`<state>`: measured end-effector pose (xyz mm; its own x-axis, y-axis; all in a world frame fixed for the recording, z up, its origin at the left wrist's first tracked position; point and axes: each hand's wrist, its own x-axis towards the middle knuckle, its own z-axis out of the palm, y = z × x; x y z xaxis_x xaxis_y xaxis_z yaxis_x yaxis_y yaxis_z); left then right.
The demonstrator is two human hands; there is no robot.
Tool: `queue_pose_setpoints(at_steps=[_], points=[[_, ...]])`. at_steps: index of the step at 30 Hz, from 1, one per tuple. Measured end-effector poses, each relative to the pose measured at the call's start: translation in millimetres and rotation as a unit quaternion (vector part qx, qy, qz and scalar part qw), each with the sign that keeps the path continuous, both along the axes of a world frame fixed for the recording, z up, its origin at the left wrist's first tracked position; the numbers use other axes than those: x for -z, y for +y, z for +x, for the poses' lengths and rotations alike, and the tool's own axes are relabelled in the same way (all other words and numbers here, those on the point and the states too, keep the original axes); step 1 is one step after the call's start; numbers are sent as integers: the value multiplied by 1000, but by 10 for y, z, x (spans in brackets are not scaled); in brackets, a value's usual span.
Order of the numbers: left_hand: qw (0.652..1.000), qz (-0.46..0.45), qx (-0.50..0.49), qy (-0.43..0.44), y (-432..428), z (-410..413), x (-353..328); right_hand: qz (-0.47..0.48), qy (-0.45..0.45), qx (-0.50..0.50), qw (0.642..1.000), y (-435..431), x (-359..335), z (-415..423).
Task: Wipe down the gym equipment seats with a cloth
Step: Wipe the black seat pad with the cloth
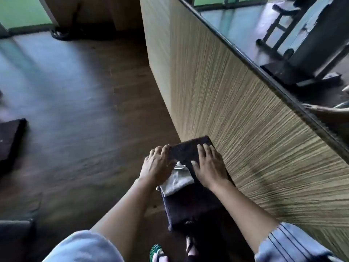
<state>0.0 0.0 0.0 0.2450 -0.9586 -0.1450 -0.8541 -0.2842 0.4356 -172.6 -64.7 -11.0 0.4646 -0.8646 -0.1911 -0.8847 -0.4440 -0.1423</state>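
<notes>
- Cloth [177,179]: pale grey, thin and creased, bunched into a rough fold. It lies on the near-left part of the seat pad [190,205], and one corner pokes out toward the wrist.
- Left hand [157,165]: it rests on top of the cloth, with palm and thumb pinning it to the pad. The fingers are bent, with knuckles raised and tips at the pad's left edge.
- Right hand [209,165]: it lies flat on the pad just beside the cloth. The fingers are straight, slightly spread, and hold nothing.
- Seat pad: long, narrow and rectangular, with squared corners and a dark, matte covering that looks slightly nubbly. Its right long side sits just beside the wall panel [245,129].
- Wall panel: tan, with fine streaked wood grain, ending in a sharp outside corner at the far end.
- Mirror [255,29]: it sits above the panel behind a dark frame edge and reflects a grey gym machine [311,44] and a bench frame.
- Floor [75,110]: dark wood-look planks with a dull sheen and pale window glare.
- Dark pads [9,138]: two more cushioned blocks sit at the left edge, well apart from the seat.
- Sleeves [85,248]: light blue fabric, and the right one is pinstriped.
- Sandal [156,250]: green and dotted, it stands on the floor below the pad's near end.
</notes>
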Motion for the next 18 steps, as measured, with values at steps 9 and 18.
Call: queue_pose_setpoints(at_steps=[9,18], points=[[998,53,19,-19,-210,-267,1019,-4,-26,36,999,-88,1003,-207],[985,129,60,-95,-143,-268,1663,1,-29,34,999,-14,1559,-319]])
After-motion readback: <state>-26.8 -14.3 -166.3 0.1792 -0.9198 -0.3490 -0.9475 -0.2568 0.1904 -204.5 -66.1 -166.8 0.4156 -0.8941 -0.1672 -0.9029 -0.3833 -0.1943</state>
